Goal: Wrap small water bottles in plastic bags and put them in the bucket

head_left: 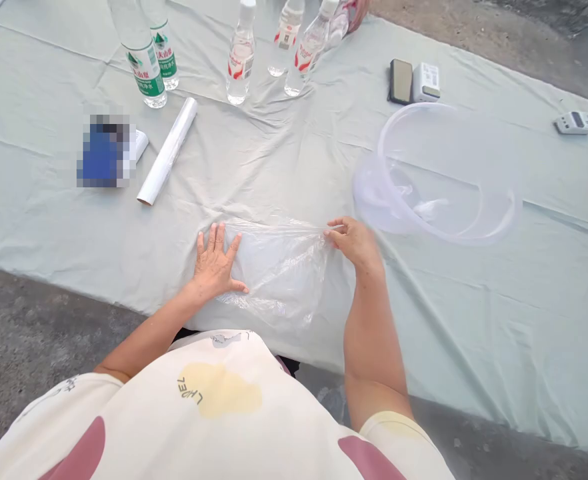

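Note:
A thin clear plastic bag (279, 267) lies spread on the pale green cloth (49, 200) close to the near edge. My left hand (215, 263) rests flat on the bag's left side, fingers stretched out and spread. My right hand (354, 241) pinches the bag's upper right corner between thumb and fingers. A clear plastic basin (444, 173) stands just right of my right hand, not touching it.
A white roll of plastic (167, 152) lies left of centre beside a blurred blue and white item (105, 150). Several water bottles (241, 57) stand at the far edge. A dark phone (401, 81), white box (427, 81) and timer (578, 122) sit far right.

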`<state>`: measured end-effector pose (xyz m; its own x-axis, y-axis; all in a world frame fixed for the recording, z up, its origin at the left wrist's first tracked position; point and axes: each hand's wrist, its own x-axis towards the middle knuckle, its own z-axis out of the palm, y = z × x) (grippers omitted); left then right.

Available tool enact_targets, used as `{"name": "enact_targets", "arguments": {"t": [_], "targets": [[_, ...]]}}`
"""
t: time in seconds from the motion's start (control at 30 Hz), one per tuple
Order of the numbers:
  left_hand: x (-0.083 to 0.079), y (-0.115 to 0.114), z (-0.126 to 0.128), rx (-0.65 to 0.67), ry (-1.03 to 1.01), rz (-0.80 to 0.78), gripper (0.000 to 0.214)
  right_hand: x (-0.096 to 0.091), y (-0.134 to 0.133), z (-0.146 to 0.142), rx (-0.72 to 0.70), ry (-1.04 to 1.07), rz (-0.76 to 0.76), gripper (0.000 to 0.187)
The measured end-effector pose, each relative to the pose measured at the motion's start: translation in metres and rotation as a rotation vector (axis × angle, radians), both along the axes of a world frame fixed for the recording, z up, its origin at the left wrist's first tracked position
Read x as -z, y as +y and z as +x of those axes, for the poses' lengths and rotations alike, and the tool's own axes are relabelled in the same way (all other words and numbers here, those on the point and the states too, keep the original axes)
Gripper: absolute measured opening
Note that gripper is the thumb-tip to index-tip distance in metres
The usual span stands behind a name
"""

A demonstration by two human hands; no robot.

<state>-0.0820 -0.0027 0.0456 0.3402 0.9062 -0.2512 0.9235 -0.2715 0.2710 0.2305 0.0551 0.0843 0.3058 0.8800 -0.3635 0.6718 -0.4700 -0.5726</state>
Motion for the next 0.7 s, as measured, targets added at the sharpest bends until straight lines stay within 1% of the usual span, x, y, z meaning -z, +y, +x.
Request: {"name": "enact_targets", "arguments": {"t": [0.07,0.1,0.17,0.23,0.3,0.33,0.47,0.5,0.53,0.57,0.6,0.63,0.7], "targets": [[0.001,0.000,0.000,-0.003,-0.004,-0.012,0.131,-0.015,0.014,0.002,-0.124,-0.041,-0.067,0.033],[0.002,0.000,0.001,-0.004,-0.010,-0.017,0.131,-0.023,0.024,-0.001,-0.168,-0.051,-0.051,0.036],[0.005,-0.001,0.002,-0.007,-0.028,-0.020,0.132,-0.035,0.050,-0.015,-0.216,-0.064,0.080,0.035],[0.009,-0.002,0.002,-0.012,-0.046,-0.017,0.134,-0.039,0.089,-0.039,-0.264,-0.037,0.252,0.034],[0.013,-0.002,0.003,-0.017,-0.062,-0.014,0.137,-0.032,0.141,-0.070,-0.329,0.041,0.371,0.040],[0.014,-0.002,0.004,-0.020,-0.068,-0.012,0.137,-0.026,0.171,-0.086,-0.355,0.089,0.415,0.046],[0.016,-0.001,0.005,-0.019,-0.078,-0.008,0.138,0.005,0.295,-0.150,-0.407,0.266,0.584,0.079],[0.017,0.000,0.006,-0.019,-0.078,-0.004,0.138,0.010,0.320,-0.164,-0.401,0.290,0.624,0.085],[0.017,0.000,0.006,-0.018,-0.077,0.001,0.139,0.012,0.341,-0.178,-0.360,0.311,0.644,0.089],[0.017,0.001,0.006,-0.017,-0.075,0.007,0.140,0.013,0.356,-0.190,-0.298,0.323,0.636,0.093],[0.018,0.001,0.005,-0.015,-0.071,0.013,0.142,0.011,0.366,-0.201,-0.233,0.325,0.612,0.094],[0.018,0.001,0.005,-0.011,-0.067,0.018,0.143,0.008,0.371,-0.210,-0.180,0.324,0.583,0.091],[0.018,0.002,0.005,0.001,-0.065,0.021,0.142,-0.001,0.365,-0.222,-0.118,0.324,0.527,0.074]]}}
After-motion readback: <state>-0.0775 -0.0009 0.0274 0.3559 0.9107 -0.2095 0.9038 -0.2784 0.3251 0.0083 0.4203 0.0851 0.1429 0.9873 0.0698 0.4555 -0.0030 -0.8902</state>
